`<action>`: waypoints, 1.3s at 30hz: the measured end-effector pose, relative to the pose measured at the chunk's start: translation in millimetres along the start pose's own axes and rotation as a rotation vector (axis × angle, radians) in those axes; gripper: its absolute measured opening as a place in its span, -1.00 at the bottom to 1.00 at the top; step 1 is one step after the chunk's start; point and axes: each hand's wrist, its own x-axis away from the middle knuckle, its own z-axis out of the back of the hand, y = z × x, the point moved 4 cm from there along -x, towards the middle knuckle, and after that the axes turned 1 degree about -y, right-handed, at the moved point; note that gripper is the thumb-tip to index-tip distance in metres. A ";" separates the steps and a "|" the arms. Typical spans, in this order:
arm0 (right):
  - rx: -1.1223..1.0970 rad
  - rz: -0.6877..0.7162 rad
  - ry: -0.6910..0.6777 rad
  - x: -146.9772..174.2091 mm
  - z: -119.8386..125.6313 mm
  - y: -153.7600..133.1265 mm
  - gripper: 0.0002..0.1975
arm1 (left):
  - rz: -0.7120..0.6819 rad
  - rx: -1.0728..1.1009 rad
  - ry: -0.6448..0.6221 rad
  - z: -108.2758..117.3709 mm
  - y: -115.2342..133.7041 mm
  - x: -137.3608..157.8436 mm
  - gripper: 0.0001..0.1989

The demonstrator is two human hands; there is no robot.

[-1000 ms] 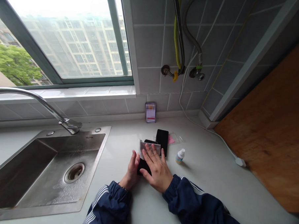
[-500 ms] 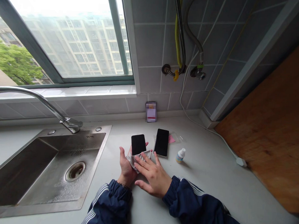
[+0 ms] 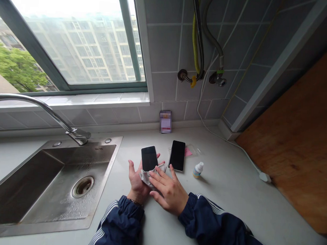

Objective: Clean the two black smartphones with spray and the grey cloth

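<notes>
A black-screened smartphone (image 3: 149, 158) rests tilted on the palm of my left hand (image 3: 137, 181), whose thumb is stretched out to one side and whose fingertips show past the phone's right edge. Over the phone's lower part lies a crumpled light grey cloth (image 3: 146, 176). My right hand (image 3: 171, 192) presses this cloth against the screen with extended fingers, its thumb spread below. Just right of the hands, a larger black smartphone (image 3: 177, 155) lies on the counter. A small white bottle (image 3: 198, 170) with a blue and yellow label stands upright farther right.
To the left is a steel sink (image 3: 90, 217) with a curved faucet (image 3: 57, 118). A clear plastic case (image 3: 196, 150) and a pink slip (image 3: 188, 151) lie beside the larger phone. Against the wall leans a device with a blurred screen (image 3: 165, 122). A white cable (image 3: 243, 152) runs along the right.
The held phone has shifted slightly left and tilted a little more. My right hand has slid slightly right with the cloth. Everything on the counter stays in place.
</notes>
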 end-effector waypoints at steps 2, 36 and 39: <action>0.049 -0.048 0.023 0.2 -0.1 3.1 -0.48 | -0.005 0.016 -0.004 -2.9 -1.2 -0.3 -0.11; 0.130 -0.241 0.321 0.4 15.7 29.9 -0.26 | 0.198 -0.562 -0.085 -1.8 -28.7 15.3 -0.19; 0.131 -0.220 0.323 -0.1 15.6 27.9 -0.24 | 0.183 -0.632 -0.060 1.8 -28.2 15.7 -0.21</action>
